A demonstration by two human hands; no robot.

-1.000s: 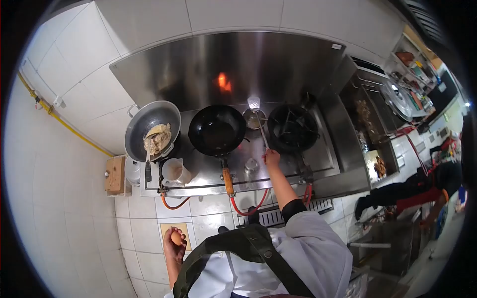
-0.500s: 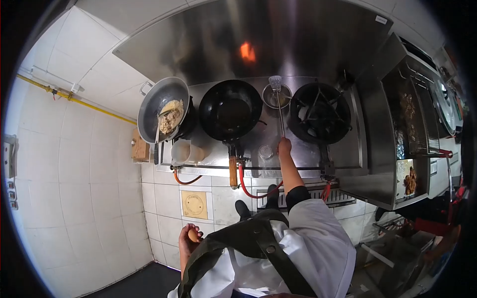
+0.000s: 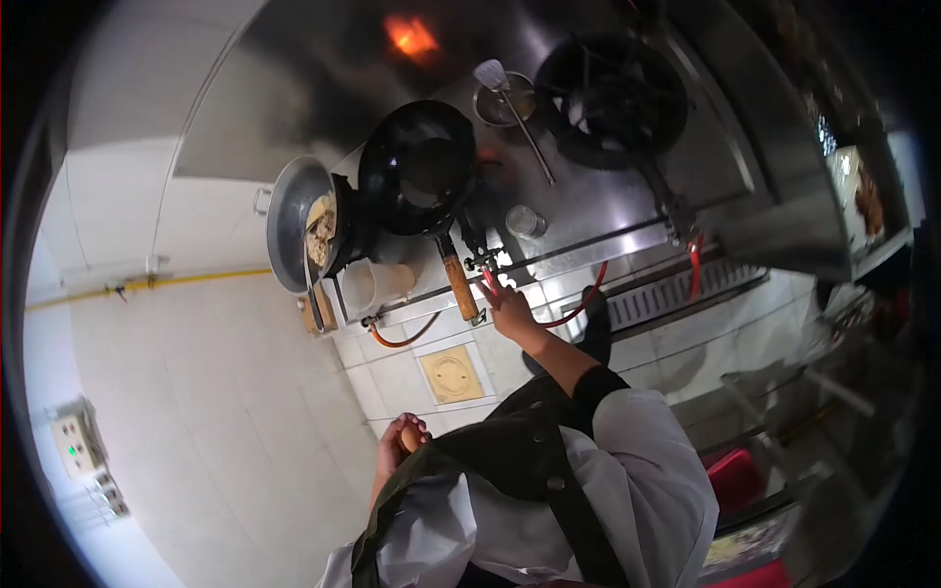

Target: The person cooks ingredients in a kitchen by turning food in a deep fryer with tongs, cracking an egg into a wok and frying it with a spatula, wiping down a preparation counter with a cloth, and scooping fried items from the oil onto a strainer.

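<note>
My left hand (image 3: 400, 441) is wrapped round a brown egg (image 3: 411, 437), low and to the left of my apron. My right hand (image 3: 510, 312) is at the stove's front edge, by the red hose and gas valve (image 3: 483, 262), just right of the wooden handle (image 3: 459, 286) of the black wok (image 3: 416, 167). Its fingers reach toward the valve; whether they grip it is unclear. A metal spatula (image 3: 528, 133) rests across a small steel bowl (image 3: 510, 99), its handle on the stovetop. A clear glass jar (image 3: 525, 222) stands near the front edge.
At the left, a grey pan (image 3: 290, 225) holds food and a utensil, with a plastic jug (image 3: 365, 285) in front. An empty black burner (image 3: 613, 101) sits at the right. Beyond it is a tray (image 3: 855, 201) with browned food. A floor drain grate (image 3: 676, 294) lies below.
My right hand has let go of the spatula and moved left and down to the valve beside the wok handle. The view has turned and shifted. My left hand still holds the egg.
</note>
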